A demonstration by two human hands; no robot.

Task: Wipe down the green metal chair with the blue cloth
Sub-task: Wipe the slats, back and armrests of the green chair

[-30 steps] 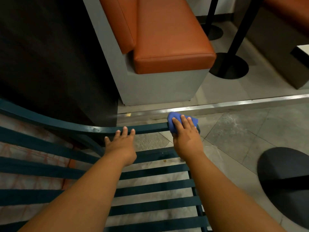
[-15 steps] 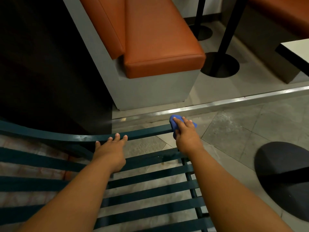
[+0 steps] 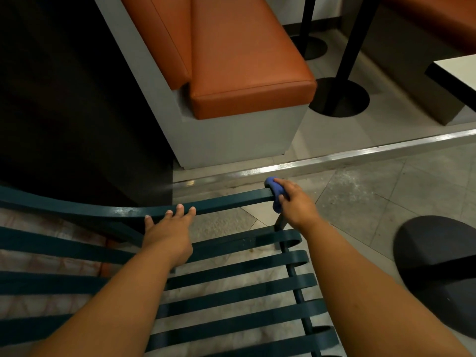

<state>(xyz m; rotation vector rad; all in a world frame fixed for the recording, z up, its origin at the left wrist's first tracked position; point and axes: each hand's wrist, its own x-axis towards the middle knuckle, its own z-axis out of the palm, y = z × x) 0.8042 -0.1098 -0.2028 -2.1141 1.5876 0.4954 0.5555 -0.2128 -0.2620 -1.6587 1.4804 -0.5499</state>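
Note:
The green metal chair [image 3: 231, 283] fills the lower half of the view, its curved top rail running across the middle and flat slats below it. My right hand [image 3: 296, 206] grips the blue cloth [image 3: 276, 195], wrapped around the right end of the top rail and down over the corner. My left hand [image 3: 168, 234] rests on the top rail near its middle, fingers spread over the rail's far edge and palm flat.
An orange-cushioned bench [image 3: 242, 65] on a grey base stands just beyond the chair. Black table posts with round bases [image 3: 338, 97] and a table corner [image 3: 453, 70] are at the right. A metal floor strip [image 3: 334, 161] crosses the tiles. A dark round base [image 3: 438, 269] lies lower right.
My right hand has slid the cloth from the top of the rail to its right end, now curling down around the corner. My left hand stays on the rail.

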